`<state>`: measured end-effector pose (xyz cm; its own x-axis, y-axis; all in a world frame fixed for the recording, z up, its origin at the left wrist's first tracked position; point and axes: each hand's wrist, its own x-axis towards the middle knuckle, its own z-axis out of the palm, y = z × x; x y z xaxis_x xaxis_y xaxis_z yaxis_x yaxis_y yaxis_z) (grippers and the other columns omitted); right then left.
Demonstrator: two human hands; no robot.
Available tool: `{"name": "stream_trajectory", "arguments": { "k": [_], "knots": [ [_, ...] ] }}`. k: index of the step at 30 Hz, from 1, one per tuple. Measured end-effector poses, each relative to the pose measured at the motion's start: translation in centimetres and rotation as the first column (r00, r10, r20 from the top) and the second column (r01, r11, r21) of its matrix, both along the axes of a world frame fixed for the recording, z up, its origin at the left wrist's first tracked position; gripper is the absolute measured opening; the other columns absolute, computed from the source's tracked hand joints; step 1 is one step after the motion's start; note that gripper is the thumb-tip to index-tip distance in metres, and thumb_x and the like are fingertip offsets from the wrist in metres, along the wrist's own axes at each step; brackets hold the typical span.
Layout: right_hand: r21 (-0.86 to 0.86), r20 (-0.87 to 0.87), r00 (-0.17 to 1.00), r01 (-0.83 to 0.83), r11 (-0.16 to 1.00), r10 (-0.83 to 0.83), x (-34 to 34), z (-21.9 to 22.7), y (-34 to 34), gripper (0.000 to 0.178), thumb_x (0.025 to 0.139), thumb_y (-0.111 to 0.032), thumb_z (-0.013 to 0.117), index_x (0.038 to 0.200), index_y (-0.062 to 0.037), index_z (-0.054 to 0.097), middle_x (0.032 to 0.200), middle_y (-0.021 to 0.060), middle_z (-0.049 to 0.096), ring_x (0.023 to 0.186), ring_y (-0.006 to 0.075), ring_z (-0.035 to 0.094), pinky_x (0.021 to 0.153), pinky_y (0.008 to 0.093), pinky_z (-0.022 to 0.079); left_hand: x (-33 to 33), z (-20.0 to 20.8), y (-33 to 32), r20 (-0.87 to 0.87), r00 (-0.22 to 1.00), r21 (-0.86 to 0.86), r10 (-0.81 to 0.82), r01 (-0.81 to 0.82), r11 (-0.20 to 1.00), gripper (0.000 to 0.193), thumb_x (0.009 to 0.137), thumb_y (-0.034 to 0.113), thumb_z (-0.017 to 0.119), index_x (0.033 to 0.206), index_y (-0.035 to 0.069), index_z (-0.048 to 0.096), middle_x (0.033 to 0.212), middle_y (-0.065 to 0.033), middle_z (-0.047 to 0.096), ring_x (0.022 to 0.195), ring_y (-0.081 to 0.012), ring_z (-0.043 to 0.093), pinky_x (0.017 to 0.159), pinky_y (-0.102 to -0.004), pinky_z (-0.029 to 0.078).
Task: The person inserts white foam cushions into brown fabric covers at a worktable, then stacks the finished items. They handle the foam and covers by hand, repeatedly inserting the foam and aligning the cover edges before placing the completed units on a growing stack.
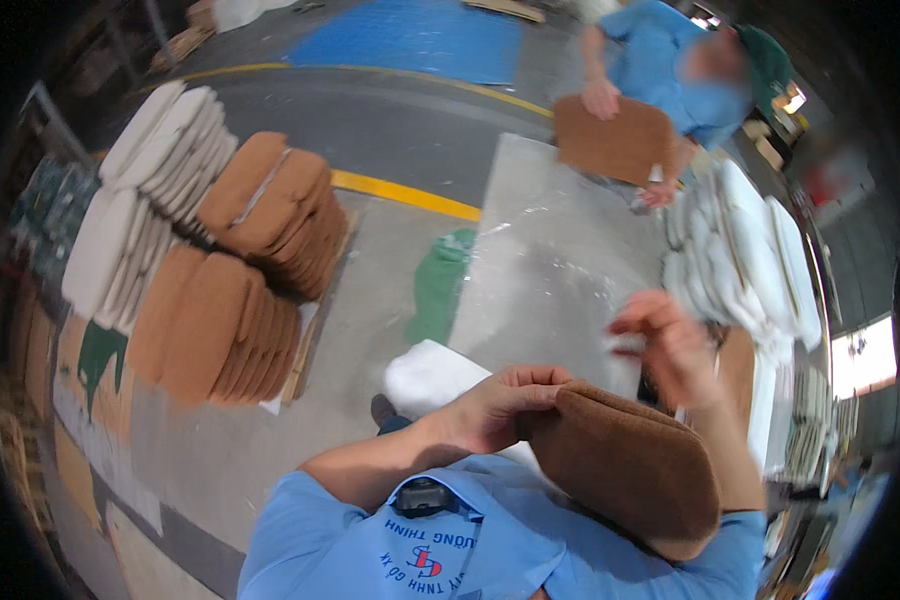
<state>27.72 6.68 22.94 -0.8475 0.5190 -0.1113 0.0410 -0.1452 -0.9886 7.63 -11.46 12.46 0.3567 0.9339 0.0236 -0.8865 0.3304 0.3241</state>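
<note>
Pinching napped, round-cornered brown cushion (pixel 635 480) in left hand (pixel 500 408), 4 o'clock, blurred right hand (pixel 678 350) loosely part-curled, 3 o'clock

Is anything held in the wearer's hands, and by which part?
The left hand pinches a brown pad by its left end; the blurred right hand shows nothing held.

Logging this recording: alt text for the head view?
A person's left grip holds a brown cushion by one end, the blurred right grip raised nearby. Across a pale surface, a co-worker holds a brown piece; brown stacks and white stacks stand left.
</note>
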Motion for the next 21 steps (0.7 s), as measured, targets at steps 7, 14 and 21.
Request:
{"name": "stream_trajectory", "arguments": {
  "k": [7, 14, 21],
  "knots": [
    [-0.51, 0.198, 0.97, -0.024, 0.86, 0.145, -7.3, -14.3, -5.5, 0.048, 0.108, -0.049, 0.059, 0.135, -0.0099, 0.056, 0.112, 0.0138, 0.072, 0.102, 0.023, 0.071, 0.086, 0.0362, 0.058, -1.6, -3.5, -6.4, -0.407, 0.85, -0.271, 0.336, -0.463, 0.844, 0.019, 0.11, 0.02, 0.061, 0.114, 0.003, 0.069, 0.102, 0.0002, 0.07, 0.09, -0.0075, 0.063, 0.08, -0.0255, 0.052],
    [-0.482, 0.509, 0.738, -0.182, 0.857, 0.443, -8.2, -16.7, -7.3, 0.047, 0.099, -0.024, 0.077, 0.136, -0.0008, 0.062, 0.105, 0.0065, 0.076, 0.094, 0.0148, 0.072, 0.08, 0.0278, 0.058, -0.6, -6.1, -8.0, -0.689, 0.562, -0.163, 0.457, -0.735, 0.658, 0.017, 0.111, 0.012, 0.057, 0.109, 0.001, 0.069, 0.094, -0.0016, 0.072, 0.084, -0.0059, 0.063, 0.074, -0.0227, 0.052],
    [-0.69, 0.196, 0.902, -0.152, 0.708, 0.385, -13.2, -6.1, -12.4, 0.03, 0.098, -0.014, 0.076, 0.122, -0.0015, 0.065, 0.116, 0.0083, 0.071, 0.1, 0.0126, 0.069, 0.085, 0.026, 0.058, -3.0, -6.1, -10.8, -0.434, 0.535, -0.227, 0.725, -0.844, 0.487, 0.021, 0.111, 0.014, 0.057, 0.131, 0.007, 0.06, 0.1, -0.0049, 0.073, 0.09, -0.0116, 0.07, 0.081, -0.0282, 0.056]
  ]
}}
